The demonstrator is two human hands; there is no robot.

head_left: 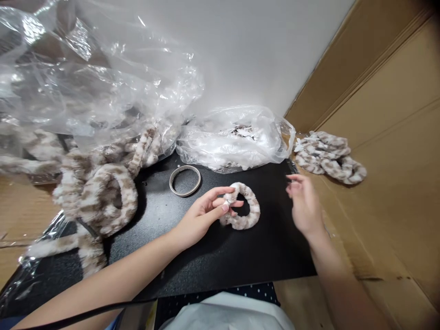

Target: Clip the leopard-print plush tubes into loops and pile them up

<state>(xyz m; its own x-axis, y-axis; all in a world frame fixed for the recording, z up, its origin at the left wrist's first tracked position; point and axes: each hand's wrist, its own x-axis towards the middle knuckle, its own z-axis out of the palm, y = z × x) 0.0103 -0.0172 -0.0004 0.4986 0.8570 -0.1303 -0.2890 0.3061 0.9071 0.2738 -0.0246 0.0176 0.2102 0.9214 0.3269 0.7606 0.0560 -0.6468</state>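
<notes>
My left hand (202, 211) is closed on a furry scrunchie (253, 211), a white ring with brown patches. Thumb and fingers pinch its left side, where a small white bit shows. The ring lies just over the black tabletop (213, 256). My right hand (304, 206) is raised off to the right, apart from the ring. Its fingers are loosely bent and somewhat blurred, with nothing visible in them.
A roll of tape (184, 181) lies behind my left hand. Beyond it sits a clear bag of white pieces (230, 142). Furry tubes (92, 197) pile up at left under clear plastic (103, 87). More furry rings (328, 156) rest at right by cardboard (388, 128).
</notes>
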